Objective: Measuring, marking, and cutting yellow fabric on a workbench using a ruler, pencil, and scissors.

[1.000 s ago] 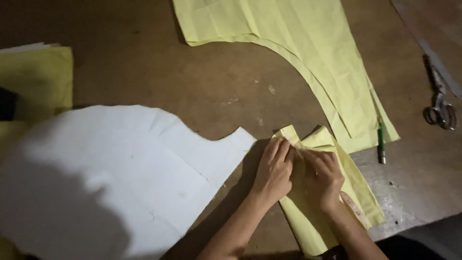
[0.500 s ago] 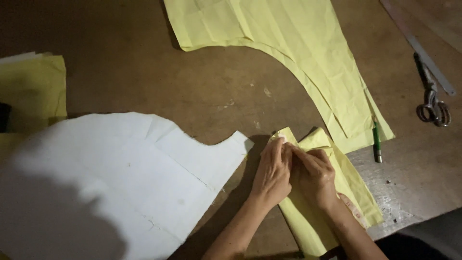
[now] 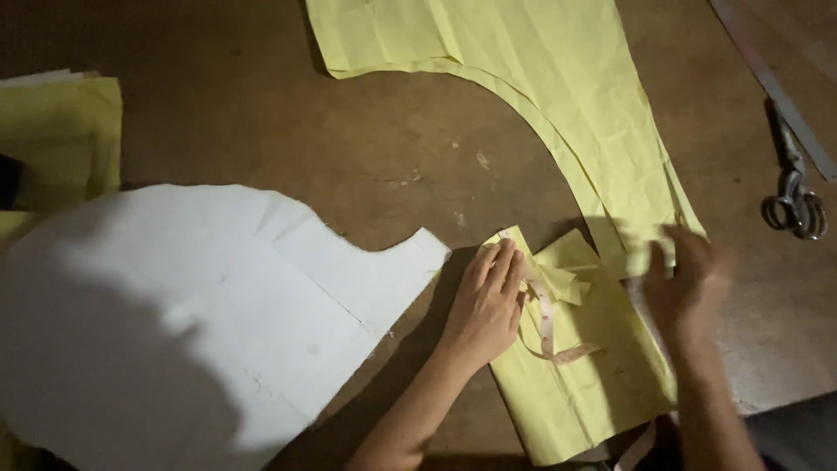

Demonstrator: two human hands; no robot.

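Observation:
My left hand (image 3: 485, 301) lies flat on the left edge of a folded yellow cloth piece (image 3: 586, 384) near the table's front edge, fingers pressed on it. A pale measuring tape (image 3: 547, 321) runs across that cloth from under the fingertips. My right hand (image 3: 689, 279) is blurred, lifted just off the cloth's right side, fingers apart and holding nothing, close to the lower tip of a large curved yellow cloth panel (image 3: 558, 78).
A white paper pattern (image 3: 209, 323) covers the left of the brown table (image 3: 261, 113). More yellow cloth (image 3: 57, 139) lies at the far left. Scissors (image 3: 792, 201) and a long metal ruler (image 3: 772, 83) lie at the right.
Both hands were pressed together on the folded cloth. Now my right hand has pulled away to the right, uncovering the measuring tape. My left hand stays in place.

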